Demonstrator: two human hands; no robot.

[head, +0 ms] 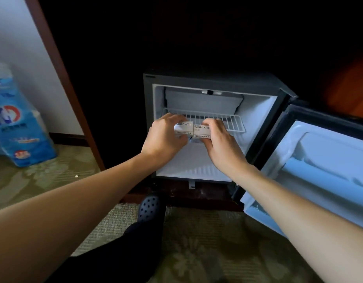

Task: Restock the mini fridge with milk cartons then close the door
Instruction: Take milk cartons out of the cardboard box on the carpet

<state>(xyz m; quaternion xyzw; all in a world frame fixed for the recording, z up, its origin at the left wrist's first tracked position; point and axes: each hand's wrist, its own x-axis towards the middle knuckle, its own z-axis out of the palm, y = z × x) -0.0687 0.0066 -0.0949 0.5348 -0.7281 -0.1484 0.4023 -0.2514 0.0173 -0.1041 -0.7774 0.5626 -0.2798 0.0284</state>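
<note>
The mini fridge (pixel 217 78) is the biggest thing I see, and it stands open in a dark cupboard. Its door (pixel 319 160) hangs wide open on the right side. A blue pack (pixel 15 127) sits on the floor (pixel 207 252) far off to the left, well away from the fridge. Inside the fridge is a white wire shelf (pixel 227 120), and its right part is bare.

Both hands reach in at the front left of that shelf. The left hand (pixel 166 137) holds one small milk carton (pixel 183 129), with its fingers (pixel 172 119) curled over the top. The right hand (pixel 221 144) holds a second carton (pixel 202 132), and its fingers (pixel 212 122) are curled round that one the same way. The two cartons sit side by side and touch each other. They are right at the shelf's front edge. I cannot tell if they rest on the wires yet.

I think I am at the putting-in step, and the door step comes later. Next I would slide both cartons back onto the shelf and keep them standing up. Then I let go, pull both hands clear, and swing the door shut from the right.
</note>
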